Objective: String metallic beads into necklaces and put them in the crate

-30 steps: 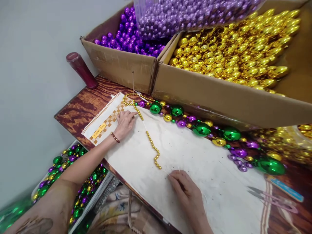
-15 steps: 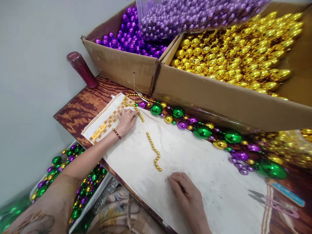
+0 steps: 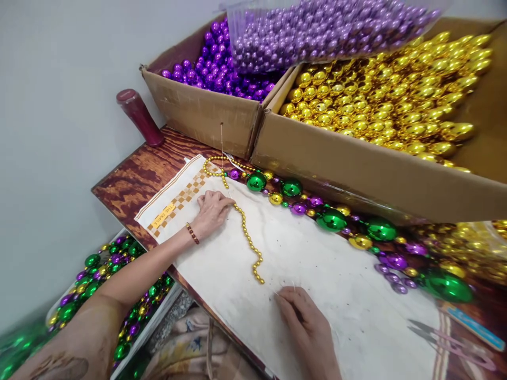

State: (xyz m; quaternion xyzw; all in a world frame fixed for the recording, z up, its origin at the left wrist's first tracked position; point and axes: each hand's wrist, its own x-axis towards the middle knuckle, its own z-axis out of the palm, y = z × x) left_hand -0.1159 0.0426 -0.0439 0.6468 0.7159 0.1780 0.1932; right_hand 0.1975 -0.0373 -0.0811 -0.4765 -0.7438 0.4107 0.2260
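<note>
A strand of small gold beads (image 3: 249,240) hangs loosely on a thread across the white cloth (image 3: 301,248). My left hand (image 3: 214,211), with a beaded bracelet, is closed at the strand's upper part, its index finger and thumb on the beads. Just above it, a short bare stretch of thread separates a few more gold beads (image 3: 225,180). My right hand (image 3: 304,327) is closed below the strand's lower end, pinching the thin thread. From the upper beads, a taut line rises to the cardboard box. A garland of green, purple and gold beads (image 3: 332,219) lies behind.
Boxes of purple beads (image 3: 198,95) and gold beads (image 3: 376,142) stand at the back, a bag of lilac beads (image 3: 317,34) on top. A dark red bottle (image 3: 140,119) is at left. Pink-handled scissors (image 3: 455,345) lie at right. Finished-looking strands (image 3: 95,274) fill a bin below.
My left hand has moved down along the thread. Several gold beads have slid down to the lower strand, which is longer now. My right hand has stayed nearly still.
</note>
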